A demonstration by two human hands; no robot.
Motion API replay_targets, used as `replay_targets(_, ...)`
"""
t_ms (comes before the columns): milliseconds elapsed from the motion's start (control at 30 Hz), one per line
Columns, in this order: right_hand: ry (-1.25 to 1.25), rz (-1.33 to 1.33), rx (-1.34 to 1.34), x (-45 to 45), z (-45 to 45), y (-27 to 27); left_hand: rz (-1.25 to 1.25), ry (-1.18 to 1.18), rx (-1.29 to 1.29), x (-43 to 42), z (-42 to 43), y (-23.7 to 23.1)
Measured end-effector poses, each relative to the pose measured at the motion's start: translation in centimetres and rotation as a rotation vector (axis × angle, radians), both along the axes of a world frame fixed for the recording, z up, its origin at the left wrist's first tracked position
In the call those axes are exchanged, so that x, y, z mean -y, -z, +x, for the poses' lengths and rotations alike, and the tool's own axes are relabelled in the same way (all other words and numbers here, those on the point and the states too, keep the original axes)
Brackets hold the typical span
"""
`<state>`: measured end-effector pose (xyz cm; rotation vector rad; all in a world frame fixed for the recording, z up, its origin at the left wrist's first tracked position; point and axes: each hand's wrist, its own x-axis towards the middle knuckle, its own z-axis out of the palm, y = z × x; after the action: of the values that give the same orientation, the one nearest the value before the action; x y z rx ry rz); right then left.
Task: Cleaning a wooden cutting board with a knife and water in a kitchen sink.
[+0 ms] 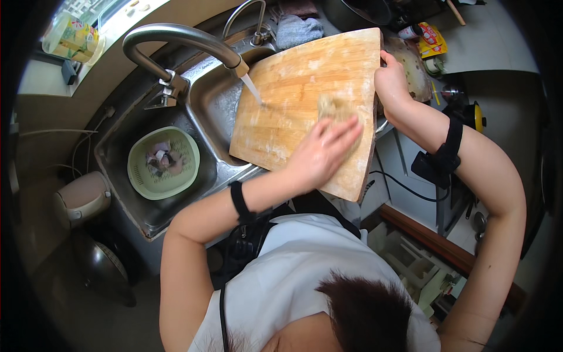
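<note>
A large wooden cutting board (pixel 286 101) with whitish patches lies tilted over the right basin of the stainless steel sink (pixel 215 103). My left hand (pixel 325 149) presses a tan, fibrous scrubbing pad (pixel 330 105) onto the board's right part; both are slightly blurred. Gripping the board's right edge near its far corner is my right hand (pixel 391 83), its fingers partly hidden behind the wood. From the curved faucet (pixel 184 35), a stream of water (pixel 251 88) falls on the left part of the board.
A pale green plastic basket (pixel 191 176) with scraps inside stands in the left basin. Beyond the board are a second, thin faucet (pixel 259 33), a grey cloth (pixel 299 31) and a dark pot (pixel 365 13). An open drawer (pixel 409 255) is at my right.
</note>
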<state>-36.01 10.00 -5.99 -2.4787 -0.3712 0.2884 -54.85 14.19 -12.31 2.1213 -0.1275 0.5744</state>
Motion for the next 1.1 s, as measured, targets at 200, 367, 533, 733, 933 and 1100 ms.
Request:
replay_targets(200,-0.031,0.236,-0.094,0.1,1.5,1.2,-0.044,-0.238,-0.031,-5.2,9.9,2.3)
replay_targets(367,0.088,0.355,-0.142,-0.5,-1.4,-1.9,0.042,-0.069,-0.054,-1.2,2.2,1.0)
replay_targets(533,0.140,0.348,-0.345,-0.1,-1.4,-3.1,-0.030,-0.052,-0.021,-1.0,4.2,-0.1)
replay_targets(733,0.133,0.374,-0.336,-0.4,-1.7,-2.7,-0.027,-0.298,0.065,-6.4,17.3,1.1)
replay_targets(933,0.163,0.423,-0.329,0.5,-1.1,-2.6,0.047,-0.209,0.066,-3.0,11.3,0.4)
replay_targets(1100,0.158,0.389,-0.171,0.1,0.0,-1.0,0.057,-0.241,0.133,-4.2,15.4,-0.7)
